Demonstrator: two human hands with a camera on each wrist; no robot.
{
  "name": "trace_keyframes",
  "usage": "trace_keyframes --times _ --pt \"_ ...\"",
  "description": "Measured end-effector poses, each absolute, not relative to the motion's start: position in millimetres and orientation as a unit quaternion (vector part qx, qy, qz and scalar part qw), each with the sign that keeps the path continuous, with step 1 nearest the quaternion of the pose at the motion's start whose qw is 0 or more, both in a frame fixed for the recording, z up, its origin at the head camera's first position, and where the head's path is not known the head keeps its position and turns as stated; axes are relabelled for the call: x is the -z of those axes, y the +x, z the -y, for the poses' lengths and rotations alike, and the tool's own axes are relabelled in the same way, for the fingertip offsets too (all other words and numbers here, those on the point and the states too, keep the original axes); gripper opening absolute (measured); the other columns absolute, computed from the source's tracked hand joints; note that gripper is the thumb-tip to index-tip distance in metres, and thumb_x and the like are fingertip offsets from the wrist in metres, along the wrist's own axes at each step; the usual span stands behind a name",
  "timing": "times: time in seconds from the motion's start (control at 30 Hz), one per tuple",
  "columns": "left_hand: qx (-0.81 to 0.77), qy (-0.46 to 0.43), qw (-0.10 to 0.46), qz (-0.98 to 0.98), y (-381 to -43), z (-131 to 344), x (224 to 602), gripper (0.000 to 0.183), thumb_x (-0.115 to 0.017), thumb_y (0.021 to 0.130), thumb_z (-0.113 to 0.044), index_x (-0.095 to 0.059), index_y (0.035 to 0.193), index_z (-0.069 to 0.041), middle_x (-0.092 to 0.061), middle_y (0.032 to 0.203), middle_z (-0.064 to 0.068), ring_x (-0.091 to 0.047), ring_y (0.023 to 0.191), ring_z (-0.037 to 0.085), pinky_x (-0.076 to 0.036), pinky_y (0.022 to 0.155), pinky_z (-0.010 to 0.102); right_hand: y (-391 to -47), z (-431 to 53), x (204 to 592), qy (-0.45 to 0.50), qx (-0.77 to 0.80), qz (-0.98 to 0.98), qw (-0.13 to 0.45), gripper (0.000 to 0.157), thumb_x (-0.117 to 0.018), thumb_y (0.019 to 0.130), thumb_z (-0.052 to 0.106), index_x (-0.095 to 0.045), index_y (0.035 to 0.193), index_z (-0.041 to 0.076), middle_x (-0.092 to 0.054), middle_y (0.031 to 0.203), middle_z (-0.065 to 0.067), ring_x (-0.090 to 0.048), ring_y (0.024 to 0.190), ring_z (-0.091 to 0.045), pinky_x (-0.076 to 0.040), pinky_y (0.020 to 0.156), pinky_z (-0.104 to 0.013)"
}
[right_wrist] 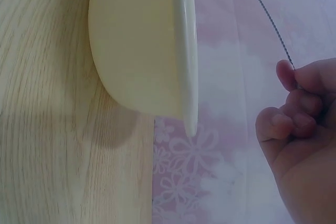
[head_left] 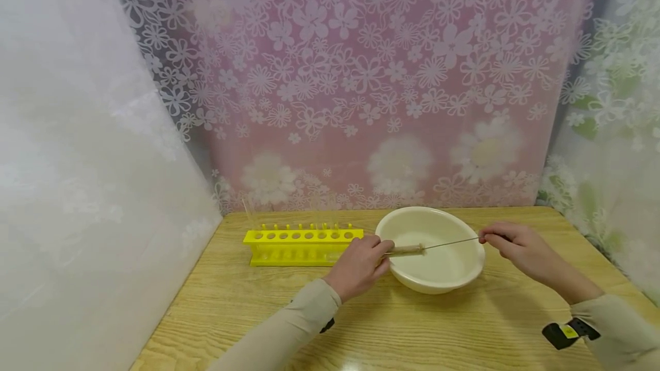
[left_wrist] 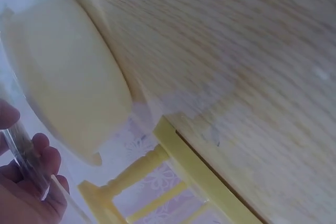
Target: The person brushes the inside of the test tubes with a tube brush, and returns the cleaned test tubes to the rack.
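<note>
1 clear tube (head_left: 406, 250) lies nearly level above the left part of the cream basin (head_left: 437, 287), a pale-bristled brush (head_left: 451, 243) inside; its thin twisted-wire stem extends right, slightly raised.

Room before rack (head_left: 302, 240); brush (head_left: 451, 243) (wire outstretched) crosses above basin (head_left: 435, 286).

The left grip (left_wrist: 23, 200) holds a clear tube (left_wrist: 23, 148) near a bowl (left_wrist: 76, 72)

Wood-grain table (head_left: 412, 336), colour light yellow-brown. Directly on it, seen from head: at ten o'clock from middle, long yellow rack (head_left: 289, 263); at one o'clock, round cream basin (head_left: 433, 288), upright.
</note>
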State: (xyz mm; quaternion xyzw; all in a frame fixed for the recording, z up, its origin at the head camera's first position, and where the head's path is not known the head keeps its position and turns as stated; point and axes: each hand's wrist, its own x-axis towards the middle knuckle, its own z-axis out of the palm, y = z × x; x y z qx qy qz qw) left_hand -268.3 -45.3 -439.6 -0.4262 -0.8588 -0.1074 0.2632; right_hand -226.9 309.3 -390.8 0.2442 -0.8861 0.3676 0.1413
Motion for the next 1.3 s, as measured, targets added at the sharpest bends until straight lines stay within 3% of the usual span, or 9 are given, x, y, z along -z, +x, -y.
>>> trace_keyframes --times 0.2,0.43,0.67,0.93,1.3 --pt "0.103 -0.427 0.274 0.856 -267 43 440 0.014 -0.055 0.1 -0.02 -0.061 0.113 -0.021 -0.051 0.082 -0.008 -0.043 0.071 0.008 -0.032 0.065 0.021 -227 -297 393 0.249 -0.368 0.885 0.141 0.022 -0.049 0.104 0.006 -0.069 0.113 0.001 -0.068 0.102 0.001 -0.052 0.071 -0.014 -0.042 0.057 -0.027" --pt "0.093 -0.442 0.276 0.848 -266 35 439 0.017 -0.053 0.101 -0.02 -0.061 0.116 -0.02 -0.054 0.085 -0.008 -0.045 0.071 0.005 -0.046 0.077 0.026 -229 -274 397 0.261 -0.356 0.888 0.128 0.023 -0.049 0.105 0.009 -0.069 0.113 0.001 -0.07 0.104 -0.009 -0.062 0.093 -0.004 -0.05 0.071 -0.025" --pt "0.08 -0.444 0.29 0.844 -265 30 439 0.021 -0.057 0.1 -0.02 -0.062 0.12 -0.018 -0.053 0.084 -0.008 -0.049 0.071 0.005 -0.049 0.078 0.027 -231 -253 402 0.286 -0.349 0.881 0.142 0.02 -0.052 0.102 0.003 -0.07 0.105 0.01 -0.068 0.1 -0.001 -0.061 0.089 -0.007 -0.05 0.071 -0.026" --pt "0.068 -0.441 0.294 0.845 -262 26 436 0.023 -0.058 0.099 -0.021 -0.061 0.121 -0.017 -0.052 0.083 -0.006 -0.05 0.07 0.007 -0.046 0.073 0.025 -232 -238 404 0.291 -0.352 0.879 0.134 0.02 -0.05 0.103 0.004 -0.07 0.104 0.008 -0.068 0.099 -0.001 -0.063 0.091 -0.015 -0.052 0.074 -0.028" --pt "0.064 -0.435 0.302 0.846 -262 28 437 0.021 -0.058 0.099 -0.021 -0.06 0.119 -0.017 -0.052 0.082 -0.006 -0.049 0.069 0.007 -0.046 0.073 0.025 -235 -235 405 0.304 -0.357 0.873 0.136 0.021 -0.05 0.103 0.003 -0.07 0.104 0.008 -0.069 0.099 -0.002 -0.063 0.09 -0.012 -0.052 0.074 -0.027"
